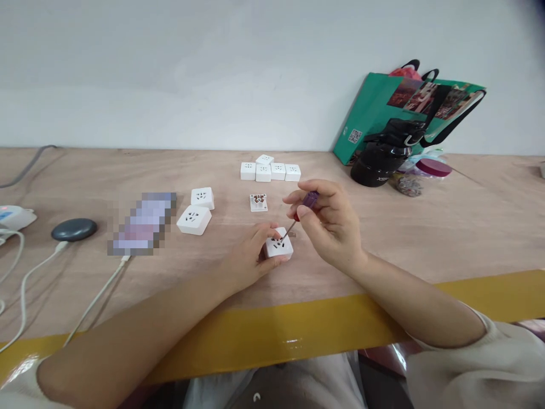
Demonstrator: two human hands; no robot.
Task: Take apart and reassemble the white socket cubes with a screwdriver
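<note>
My left hand (251, 253) is closed around the left side of a white power socket (284, 247) lying on the table, its slotted face up. In my right hand (334, 221) is a screwdriver (311, 199) with a purple handle, held tilted between thumb and fingers. Its thin shaft reaches down to the middle of the socket's face; whether the tip sits in a screw is too small to tell. Just beyond lies an open socket part (258, 203) with copper-coloured contacts showing. Two more white sockets (194, 220) rest to the left of it.
Several white sockets (263, 172) are grouped further back. On the left are a blurred-out phone (142, 224) on a cable and a dark oval device (74, 229). A green bag (366, 108), a black bottle (374, 166) and a red-lidded jar (433, 167) stand at the back right. Yellow tape (272, 332) covers the table's front edge.
</note>
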